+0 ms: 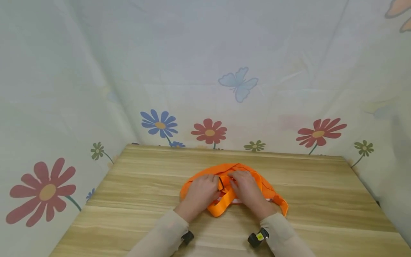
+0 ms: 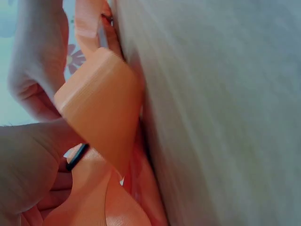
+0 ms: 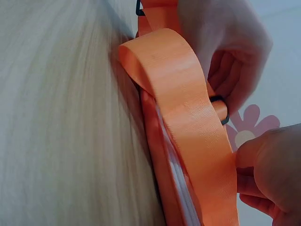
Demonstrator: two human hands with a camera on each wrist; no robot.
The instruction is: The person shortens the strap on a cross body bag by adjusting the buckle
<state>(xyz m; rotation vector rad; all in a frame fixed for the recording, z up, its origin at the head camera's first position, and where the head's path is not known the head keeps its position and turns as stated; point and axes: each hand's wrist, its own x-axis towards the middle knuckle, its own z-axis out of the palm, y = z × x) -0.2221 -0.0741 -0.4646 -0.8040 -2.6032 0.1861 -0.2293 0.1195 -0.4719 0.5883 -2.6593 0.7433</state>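
Note:
An orange waist bag (image 1: 226, 167) lies on the table, its curved edge away from me. My left hand (image 1: 200, 191) grips the orange strap (image 1: 221, 207) beside a black strap slider (image 1: 221, 183), over the bag's left half. Farther along the same webbing, my right hand (image 1: 248, 187) pinches the strap between thumb and curled fingers, as the right wrist view shows. Between the hands the strap hangs in a loop toward me. A white zipper (image 3: 178, 181) runs along the bag's near side. Both hands cover parts of the bag and strap.
The wood-grain table (image 1: 144, 178) extends around the bag on all sides. Behind it and at both sides hangs a pale cloth (image 1: 192, 53) printed with flowers and butterflies. A strap end (image 1: 282, 204) lies at the bag's right. Black devices (image 1: 255, 239) sit on both wrists.

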